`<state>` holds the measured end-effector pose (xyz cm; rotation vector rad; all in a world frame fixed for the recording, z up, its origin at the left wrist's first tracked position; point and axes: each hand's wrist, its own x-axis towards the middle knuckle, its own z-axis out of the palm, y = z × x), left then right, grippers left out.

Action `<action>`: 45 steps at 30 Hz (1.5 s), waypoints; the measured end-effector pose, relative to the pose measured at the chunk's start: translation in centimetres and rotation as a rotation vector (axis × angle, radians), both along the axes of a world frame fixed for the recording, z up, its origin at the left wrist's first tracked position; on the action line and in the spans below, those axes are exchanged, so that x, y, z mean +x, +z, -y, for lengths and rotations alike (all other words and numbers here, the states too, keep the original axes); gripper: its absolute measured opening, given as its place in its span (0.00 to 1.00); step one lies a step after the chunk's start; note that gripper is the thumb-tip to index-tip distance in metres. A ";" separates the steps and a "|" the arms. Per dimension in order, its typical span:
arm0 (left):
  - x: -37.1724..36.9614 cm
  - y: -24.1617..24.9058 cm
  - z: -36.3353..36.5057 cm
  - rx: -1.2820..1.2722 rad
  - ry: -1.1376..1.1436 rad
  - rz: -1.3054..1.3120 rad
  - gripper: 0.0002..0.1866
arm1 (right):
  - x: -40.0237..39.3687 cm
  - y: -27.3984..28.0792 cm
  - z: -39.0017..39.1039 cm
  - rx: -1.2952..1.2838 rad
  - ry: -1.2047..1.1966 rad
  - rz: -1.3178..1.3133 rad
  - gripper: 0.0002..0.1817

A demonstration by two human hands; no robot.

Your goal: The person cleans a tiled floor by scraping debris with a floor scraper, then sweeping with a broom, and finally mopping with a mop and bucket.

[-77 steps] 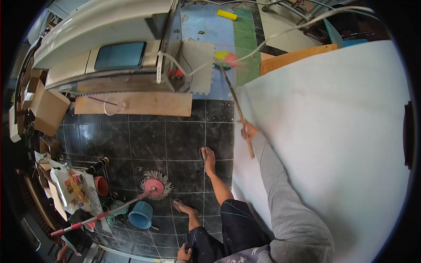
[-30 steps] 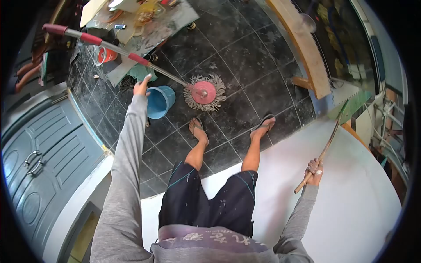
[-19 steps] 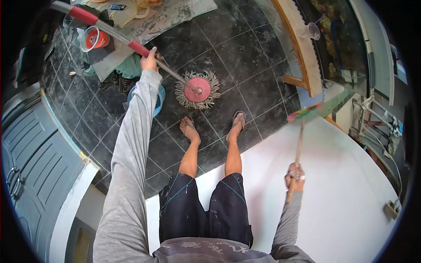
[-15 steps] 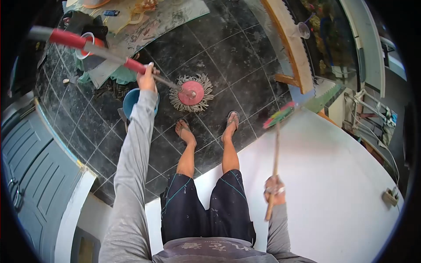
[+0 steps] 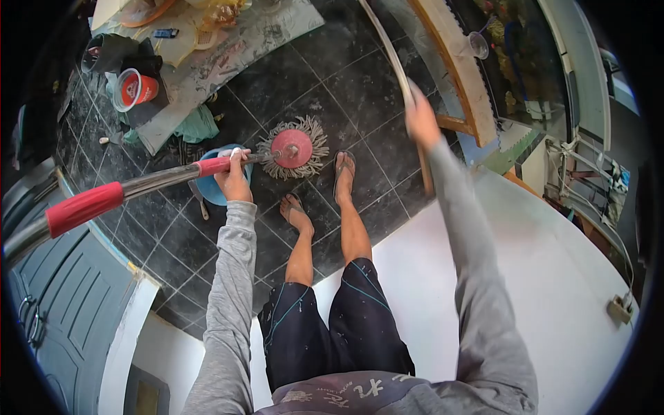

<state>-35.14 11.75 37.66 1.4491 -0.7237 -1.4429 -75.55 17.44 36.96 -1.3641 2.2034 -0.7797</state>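
My left hand (image 5: 235, 178) is closed round the handle of a mop (image 5: 162, 178) with red grips. The mop's round red head with grey strings rests on the dark floor in front of my feet, its handle slanting off to the left. Beside my left hand stands a blue bucket (image 5: 211, 188), partly behind it. My right hand (image 5: 422, 121), blurred by motion, grips the wooden stick of a broom (image 5: 394, 59). The stick's near end points down towards the white wall, and its far end passes out of view at the top. The broom's bristles are not visible.
A dusty sheet (image 5: 238, 62) at the upper left bears a red-and-white bucket (image 5: 136, 90) and other items. Grey panelled doors (image 5: 76, 290) lie left. A wood-edged piece (image 5: 453, 69) and a glass tank (image 5: 526, 55) stand right, near a low white wall (image 5: 443, 277).
My right hand has swung the broom up and forward, so its coloured bristles have left the view. My left hand has lowered the mop handle; the mop head has shifted slightly left. My feet have moved.
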 end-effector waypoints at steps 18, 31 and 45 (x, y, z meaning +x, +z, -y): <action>-0.9 8.2 -3.2 -0.181 0.210 -0.043 0.14 | 0.2 15.1 -29.7 1.027 0.028 0.006 0.24; -2.7 17.3 -12.3 -0.226 0.270 0.069 0.09 | -3.8 -1.1 -14.9 0.685 0.083 -0.157 0.30; -2.0 17.4 -14.6 -0.110 0.334 0.097 0.11 | -6.0 10.0 -23.9 0.744 -0.119 0.011 0.27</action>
